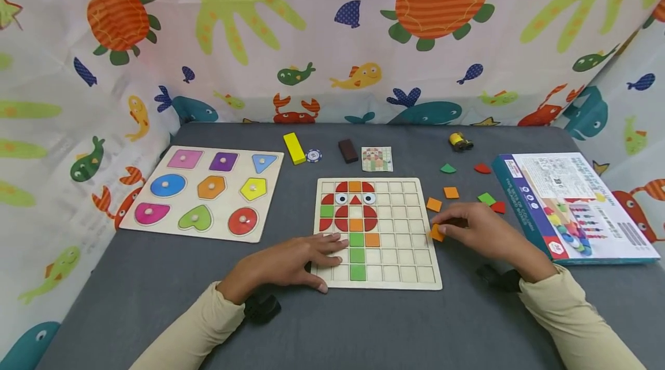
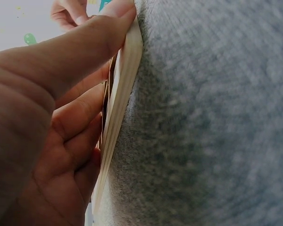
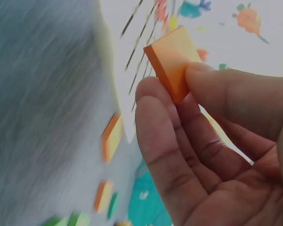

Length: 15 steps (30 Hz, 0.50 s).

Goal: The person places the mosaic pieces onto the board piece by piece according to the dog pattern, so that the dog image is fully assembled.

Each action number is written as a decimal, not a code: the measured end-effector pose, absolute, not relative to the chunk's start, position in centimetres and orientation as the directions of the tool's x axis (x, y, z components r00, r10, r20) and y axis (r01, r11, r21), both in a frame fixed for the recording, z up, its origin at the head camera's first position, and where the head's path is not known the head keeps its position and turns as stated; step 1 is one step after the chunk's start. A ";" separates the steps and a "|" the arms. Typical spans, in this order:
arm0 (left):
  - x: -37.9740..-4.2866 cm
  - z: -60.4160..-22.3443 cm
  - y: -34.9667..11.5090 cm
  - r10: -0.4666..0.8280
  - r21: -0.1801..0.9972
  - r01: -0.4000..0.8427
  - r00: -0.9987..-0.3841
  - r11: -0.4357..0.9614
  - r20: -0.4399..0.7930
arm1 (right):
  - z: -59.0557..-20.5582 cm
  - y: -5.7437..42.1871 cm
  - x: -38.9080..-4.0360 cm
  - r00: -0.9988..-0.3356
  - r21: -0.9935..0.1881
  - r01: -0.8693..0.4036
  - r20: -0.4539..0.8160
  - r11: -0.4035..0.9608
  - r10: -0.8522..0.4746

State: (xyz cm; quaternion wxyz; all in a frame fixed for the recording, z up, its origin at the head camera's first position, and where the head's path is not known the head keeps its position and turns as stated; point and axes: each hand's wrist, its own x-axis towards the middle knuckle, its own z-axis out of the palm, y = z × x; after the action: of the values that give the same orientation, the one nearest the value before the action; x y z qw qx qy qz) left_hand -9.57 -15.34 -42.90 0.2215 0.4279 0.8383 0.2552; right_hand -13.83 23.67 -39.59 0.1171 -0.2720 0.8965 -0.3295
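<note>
A square wooden grid board (image 1: 402, 276) lies mid-table, with red, green and orange tiles and two eye tiles set in its left part. My left hand (image 1: 296, 260) rests on the board's lower left corner, fingers spread over the cells and thumb at the near edge. In the left wrist view the thumb (image 2: 80, 52) touches the board's edge (image 2: 118, 108). Just off the board's right edge, my right hand (image 1: 480, 231) pinches an orange square tile (image 3: 172, 61) between thumb and fingertips. Two more orange tiles (image 1: 451, 193) lie loose beyond that hand.
Loose green (image 1: 486, 199) and red pieces (image 1: 482, 168) lie at right, before a boxed set (image 1: 597, 208). A knob shape puzzle (image 1: 194, 234) lies left. Along the back are a yellow block (image 1: 294, 148), a poker chip (image 1: 314, 156), a dark block (image 1: 348, 151), a pattern card (image 1: 377, 159) and a small toy (image 1: 460, 142).
</note>
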 end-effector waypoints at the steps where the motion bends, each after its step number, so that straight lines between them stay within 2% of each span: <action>1: -9.5 -42.9 -15.4 0.830 0.618 0.603 -0.535 0.505 -0.156 | -39.5 23.1 -13.7 -0.816 -0.665 -0.414 -0.031 0.622 -0.577; 8: -9.5 -42.7 -15.6 0.825 0.616 0.602 -0.544 0.508 -0.150 | -39.5 18.6 -13.3 -0.704 -0.710 -0.501 0.002 0.494 -0.710; 15: -9.4 -43.2 -15.3 0.828 0.616 0.601 -0.537 0.508 -0.159 | -40.7 14.9 -13.0 -0.616 -0.702 -0.544 -0.038 0.459 -0.787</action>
State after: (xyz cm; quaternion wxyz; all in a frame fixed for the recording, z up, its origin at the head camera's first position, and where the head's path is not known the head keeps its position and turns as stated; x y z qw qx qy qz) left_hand -9.40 -15.29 -43.16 0.2234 0.4259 0.8392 0.2538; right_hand -12.97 14.90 -40.73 0.1821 -0.3986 0.8346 -0.3339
